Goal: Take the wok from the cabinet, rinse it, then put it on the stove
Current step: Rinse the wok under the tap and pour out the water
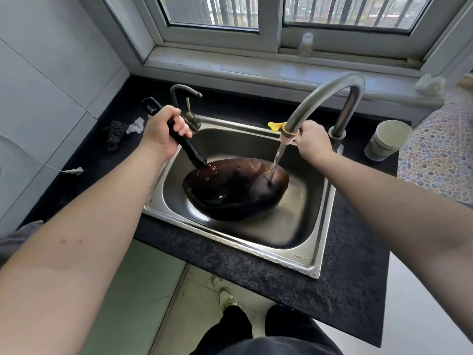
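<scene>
Wok (238, 188) tilted in the sink (302, 262), water from the tap (320, 98) striking its inner wall. The left hand (163, 131) is wrapped round its long black handle (184, 142); the right hand (307, 139) pinches the spout's tip. The wok looks rigid, heavy and probably slick when wet, so the handle is the place to hold.

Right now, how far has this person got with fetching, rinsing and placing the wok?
Done: the wok is out of the cabinet and sits tilted in the sink. In hand: the rinse. The left hand grips the wok's black handle, the right hand holds the tap spout, and water runs into the wok. Left: finishing the rinse and setting it on the stove, which is not in view.
</scene>
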A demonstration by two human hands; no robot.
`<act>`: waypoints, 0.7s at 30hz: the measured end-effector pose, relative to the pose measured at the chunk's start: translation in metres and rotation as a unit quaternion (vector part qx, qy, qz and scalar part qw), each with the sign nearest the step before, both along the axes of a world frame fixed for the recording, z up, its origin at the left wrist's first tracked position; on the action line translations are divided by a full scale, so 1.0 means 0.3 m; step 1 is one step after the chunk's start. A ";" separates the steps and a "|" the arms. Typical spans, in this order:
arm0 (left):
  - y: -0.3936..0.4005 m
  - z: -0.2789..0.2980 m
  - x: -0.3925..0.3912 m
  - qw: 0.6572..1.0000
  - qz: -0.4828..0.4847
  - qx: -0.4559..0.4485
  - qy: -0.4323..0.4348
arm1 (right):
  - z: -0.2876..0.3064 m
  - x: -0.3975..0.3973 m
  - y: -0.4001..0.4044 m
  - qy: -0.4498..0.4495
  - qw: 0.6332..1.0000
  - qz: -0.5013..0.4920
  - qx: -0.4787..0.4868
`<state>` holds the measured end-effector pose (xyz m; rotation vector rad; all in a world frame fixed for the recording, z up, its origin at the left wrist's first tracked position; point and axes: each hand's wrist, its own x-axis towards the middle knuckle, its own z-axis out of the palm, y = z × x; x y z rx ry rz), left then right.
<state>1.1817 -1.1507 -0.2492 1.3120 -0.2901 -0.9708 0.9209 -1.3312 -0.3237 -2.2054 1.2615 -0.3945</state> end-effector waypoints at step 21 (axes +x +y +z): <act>0.101 -0.035 0.086 1.000 0.012 -0.018 0.002 | 0.057 -0.006 0.028 -0.011 1.000 -0.016 0.000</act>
